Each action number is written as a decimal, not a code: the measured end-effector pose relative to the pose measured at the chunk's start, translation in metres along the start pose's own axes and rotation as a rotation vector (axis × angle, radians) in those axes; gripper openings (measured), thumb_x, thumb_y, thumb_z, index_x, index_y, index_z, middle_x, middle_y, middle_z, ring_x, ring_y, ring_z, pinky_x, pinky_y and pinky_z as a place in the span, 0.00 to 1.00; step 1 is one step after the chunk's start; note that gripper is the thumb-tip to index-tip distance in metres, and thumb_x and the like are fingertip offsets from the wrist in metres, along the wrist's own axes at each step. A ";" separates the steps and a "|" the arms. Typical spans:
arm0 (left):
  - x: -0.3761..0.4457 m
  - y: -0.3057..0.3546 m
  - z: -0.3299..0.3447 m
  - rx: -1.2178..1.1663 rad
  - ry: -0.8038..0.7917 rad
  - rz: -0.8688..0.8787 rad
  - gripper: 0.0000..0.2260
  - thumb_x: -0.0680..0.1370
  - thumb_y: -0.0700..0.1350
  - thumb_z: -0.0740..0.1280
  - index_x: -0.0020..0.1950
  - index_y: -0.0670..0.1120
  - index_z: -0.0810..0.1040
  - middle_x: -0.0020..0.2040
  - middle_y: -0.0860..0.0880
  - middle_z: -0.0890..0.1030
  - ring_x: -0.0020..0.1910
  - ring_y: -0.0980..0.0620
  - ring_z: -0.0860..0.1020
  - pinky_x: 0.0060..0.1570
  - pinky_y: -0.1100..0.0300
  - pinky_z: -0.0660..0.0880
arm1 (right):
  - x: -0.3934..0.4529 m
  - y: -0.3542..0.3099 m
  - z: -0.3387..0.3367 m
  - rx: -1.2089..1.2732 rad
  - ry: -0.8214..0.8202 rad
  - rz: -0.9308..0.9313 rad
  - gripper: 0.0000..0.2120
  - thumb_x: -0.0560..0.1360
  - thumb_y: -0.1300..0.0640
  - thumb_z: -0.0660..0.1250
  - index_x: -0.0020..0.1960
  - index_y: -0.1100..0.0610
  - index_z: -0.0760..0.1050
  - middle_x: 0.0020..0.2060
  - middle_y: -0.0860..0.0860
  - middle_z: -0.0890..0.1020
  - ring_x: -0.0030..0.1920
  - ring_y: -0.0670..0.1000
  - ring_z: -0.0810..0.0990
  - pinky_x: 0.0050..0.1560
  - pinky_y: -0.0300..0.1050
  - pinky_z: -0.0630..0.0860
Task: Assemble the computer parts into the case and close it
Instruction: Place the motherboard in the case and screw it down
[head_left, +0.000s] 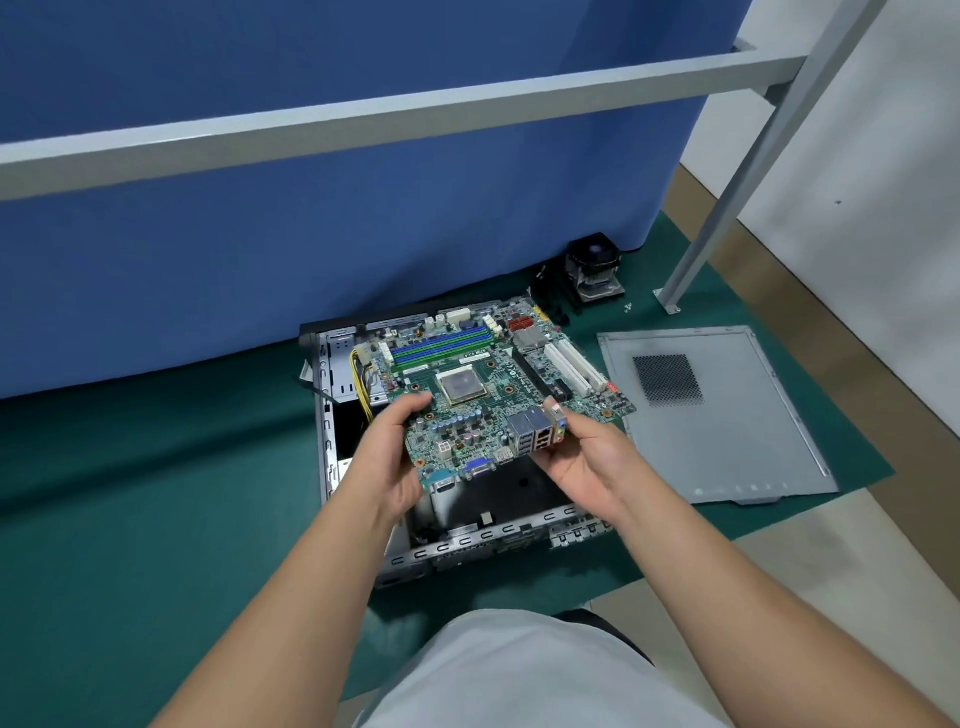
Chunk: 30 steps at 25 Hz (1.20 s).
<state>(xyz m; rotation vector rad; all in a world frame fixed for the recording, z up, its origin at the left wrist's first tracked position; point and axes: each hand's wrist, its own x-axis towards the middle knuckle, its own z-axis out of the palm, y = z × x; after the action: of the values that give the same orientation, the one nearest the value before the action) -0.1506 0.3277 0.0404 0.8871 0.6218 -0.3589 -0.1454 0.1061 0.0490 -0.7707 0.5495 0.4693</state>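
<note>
Motherboard (483, 395) hangs in the air between both hands, tilted with its far edge higher, directly over the open case (467, 525) that lies on its side on the green mat (156, 493). The left hand (387, 457) pinches the near left edge, thumb on top and fingers underneath; the right hand (587, 462) grips the near right corner just beside the rear port block (535, 431), thumb raised against it. Holding it by the edges looks deliberate: it keeps the fingers off the socket (461, 387) and the small parts, and lets the board be angled in. The ports face the person, towards the case's near wall, which probably carries the openings they must line up with. Yellow cables (361, 374) sit in the case beyond the left hand and could snag under the board. The side panel (727, 415) lies flat to the right of the right hand, out of the way until closing. A cooler fan (595, 270) waits well beyond both hands, by the blue partition (311, 249), with small screws (629, 307) near it.
</note>
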 end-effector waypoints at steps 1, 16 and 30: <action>-0.002 0.000 -0.003 -0.001 0.015 0.012 0.09 0.76 0.43 0.72 0.53 0.44 0.76 0.43 0.42 0.84 0.41 0.40 0.85 0.40 0.46 0.83 | 0.001 0.000 0.000 -0.025 0.050 -0.043 0.29 0.69 0.60 0.75 0.65 0.69 0.72 0.57 0.64 0.81 0.52 0.57 0.84 0.53 0.51 0.84; -0.055 0.032 -0.005 0.139 0.025 0.083 0.07 0.80 0.43 0.66 0.56 0.42 0.78 0.44 0.42 0.85 0.41 0.42 0.86 0.37 0.48 0.83 | -0.068 -0.035 0.043 -2.111 -0.586 -0.869 0.22 0.81 0.47 0.67 0.73 0.51 0.71 0.62 0.48 0.76 0.61 0.46 0.73 0.66 0.43 0.70; -0.060 0.004 -0.008 0.054 0.085 -0.129 0.05 0.82 0.42 0.67 0.49 0.42 0.78 0.37 0.42 0.86 0.31 0.45 0.85 0.26 0.59 0.79 | -0.064 -0.041 0.038 -2.042 -0.597 -0.492 0.17 0.77 0.45 0.72 0.64 0.45 0.80 0.50 0.43 0.80 0.49 0.42 0.78 0.54 0.41 0.74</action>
<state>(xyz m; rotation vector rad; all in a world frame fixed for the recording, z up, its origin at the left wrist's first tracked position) -0.1975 0.3391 0.0773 0.9202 0.7525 -0.4577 -0.1596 0.0967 0.1317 -2.4700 -0.9725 0.6625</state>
